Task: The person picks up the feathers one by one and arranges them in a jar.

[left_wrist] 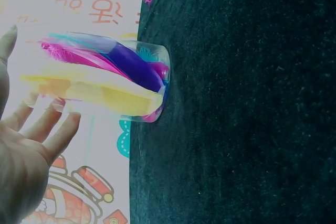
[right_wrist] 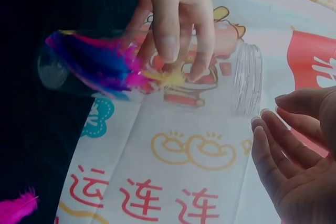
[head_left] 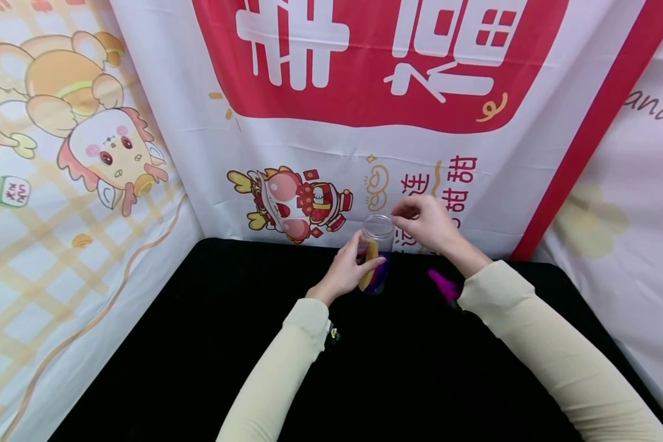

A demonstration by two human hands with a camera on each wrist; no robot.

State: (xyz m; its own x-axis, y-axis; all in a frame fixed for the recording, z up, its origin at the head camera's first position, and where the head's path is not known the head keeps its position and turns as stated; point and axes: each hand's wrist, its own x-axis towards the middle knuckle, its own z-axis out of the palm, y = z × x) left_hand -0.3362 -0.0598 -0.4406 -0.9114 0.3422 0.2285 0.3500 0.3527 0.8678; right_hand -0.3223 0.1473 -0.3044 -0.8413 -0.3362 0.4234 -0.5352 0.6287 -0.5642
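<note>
My left hand grips a clear plastic jar from the side, thumb and fingers around its wall. Inside lie colourful feathers: a yellow feather, a blue-purple feather and a bright pink feather, bunched toward the bottom. The jar's threaded mouth has no lid on it. Right beside that mouth is my right hand, fingers loosely bent and holding nothing that shows. In the right wrist view its fingertips are close to the rim.
A magenta feather lies on the black tabletop, near the right sleeve. Behind the table hangs a printed white and red cloth, with patterned cloth along the left side.
</note>
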